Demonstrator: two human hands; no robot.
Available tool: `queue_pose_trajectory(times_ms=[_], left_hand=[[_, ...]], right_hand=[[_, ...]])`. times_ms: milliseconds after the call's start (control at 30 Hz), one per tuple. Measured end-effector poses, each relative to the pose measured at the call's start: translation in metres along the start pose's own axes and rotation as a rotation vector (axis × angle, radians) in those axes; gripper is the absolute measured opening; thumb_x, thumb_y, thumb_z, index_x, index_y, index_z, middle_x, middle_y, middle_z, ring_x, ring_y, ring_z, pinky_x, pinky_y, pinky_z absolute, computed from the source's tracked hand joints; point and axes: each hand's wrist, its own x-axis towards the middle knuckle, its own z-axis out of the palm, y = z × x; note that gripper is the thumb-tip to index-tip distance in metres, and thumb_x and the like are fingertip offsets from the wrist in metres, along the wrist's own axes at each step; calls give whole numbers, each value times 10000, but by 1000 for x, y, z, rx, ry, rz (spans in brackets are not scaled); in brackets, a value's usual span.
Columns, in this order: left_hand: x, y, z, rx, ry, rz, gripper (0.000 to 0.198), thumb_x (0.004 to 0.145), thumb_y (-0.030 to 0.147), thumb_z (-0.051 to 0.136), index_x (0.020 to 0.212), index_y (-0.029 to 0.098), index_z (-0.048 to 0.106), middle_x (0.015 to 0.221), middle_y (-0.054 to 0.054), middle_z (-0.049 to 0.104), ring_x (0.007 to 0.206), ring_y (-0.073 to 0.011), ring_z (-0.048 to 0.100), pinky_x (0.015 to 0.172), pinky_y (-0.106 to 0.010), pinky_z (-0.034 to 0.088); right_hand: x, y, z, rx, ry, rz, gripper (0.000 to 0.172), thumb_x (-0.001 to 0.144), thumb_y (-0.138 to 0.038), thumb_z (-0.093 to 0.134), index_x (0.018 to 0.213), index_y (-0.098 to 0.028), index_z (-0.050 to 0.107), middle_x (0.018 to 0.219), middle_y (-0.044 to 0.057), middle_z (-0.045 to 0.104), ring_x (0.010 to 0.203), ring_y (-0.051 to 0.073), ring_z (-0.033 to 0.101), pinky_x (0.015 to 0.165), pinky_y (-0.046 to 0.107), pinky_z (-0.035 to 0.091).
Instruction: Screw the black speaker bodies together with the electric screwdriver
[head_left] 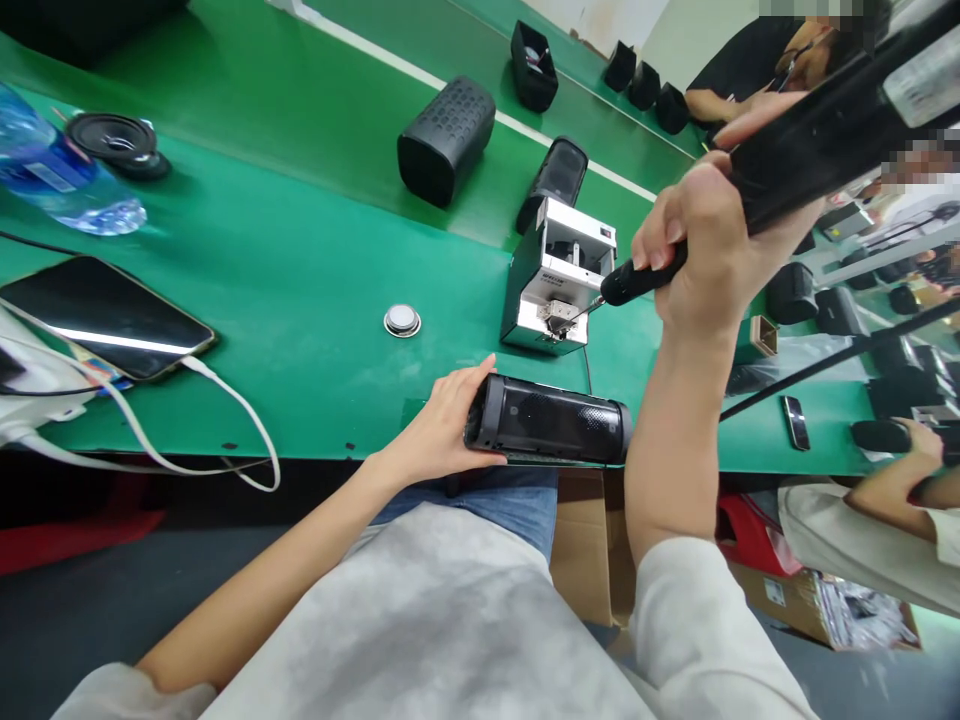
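Note:
My left hand [454, 420] is wrapped around the left end of a black cylindrical speaker [555, 420], which lies on its side at the bench's front edge. Raised above the bench, my right hand [709, 235] grips a black electric screwdriver [810, 135]. Its thin bit points down and left to the front outlet of a white and black screw feeder [566, 280]. Whether a screw sits on the bit is too small to tell. A round silver-rimmed disc [403, 320] lies on the green bench [315, 300], left of the feeder.
Black speaker shells [446, 140] stand behind the feeder. At the left are a phone [109, 310] with a white cable [240, 410], a water bottle [67, 180] and a loose speaker driver [112, 140]. A cardboard box [585, 540] sits below the bench. Co-workers are at the right.

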Motion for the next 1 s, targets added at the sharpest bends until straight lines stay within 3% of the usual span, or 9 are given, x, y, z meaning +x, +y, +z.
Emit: queue_pose_trajectory(times_ms=[67, 133, 233, 500, 800, 1000], left_hand=[[0, 0, 0, -10, 16, -11, 1445, 843, 529, 1045, 1860, 368, 31, 1717, -216, 517, 1579, -504, 521, 1293, -696, 432], [0, 1, 0, -18, 32, -10, 1393, 827, 527, 1055, 1849, 338, 127, 1680, -218, 547, 1555, -504, 537, 1276, -679, 444], [-1, 1, 1, -29, 38, -3, 1342, 807, 513, 1066, 1823, 315, 211, 1653, -220, 569, 1535, -504, 554, 1260, -668, 451], [-1, 1, 1, -41, 37, 4, 1300, 817, 505, 1052, 1802, 306, 227, 1646, -210, 573, 1532, -492, 558, 1257, -649, 453], [0, 3, 0, -40, 21, -9, 1269, 828, 522, 1044, 1780, 288, 239, 1637, -211, 574, 1526, -482, 560, 1256, -641, 453], [1, 2, 1, -37, 24, -1, 1265, 837, 519, 1036, 1783, 289, 228, 1647, -219, 568, 1524, -492, 564, 1241, -657, 468]], right_hand=[[1, 6, 0, 65, 13, -106, 228, 977, -402, 839, 997, -280, 647, 605, -133, 330, 360, 70, 318, 324, 255, 295], [-1, 9, 1, 22, 177, -137, 124, 1003, -251, 765, 1004, -265, 642, 624, -130, 356, 371, 64, 338, 324, 236, 289], [-9, 4, 2, -42, 345, -150, 191, 979, -54, 603, 1013, -242, 615, 641, -125, 389, 381, 62, 380, 346, 213, 308], [-20, -15, 5, -74, 370, -61, 267, 998, 18, 494, 1018, -231, 590, 625, -142, 389, 392, 57, 462, 406, 163, 367], [-17, -17, 0, -33, 335, -56, 334, 966, 60, 445, 971, -222, 622, 606, -134, 394, 367, 73, 449, 363, 198, 360], [-24, -24, -3, -39, 334, -12, 280, 913, -32, 487, 980, -246, 656, 570, -141, 378, 348, 79, 384, 336, 205, 282]])
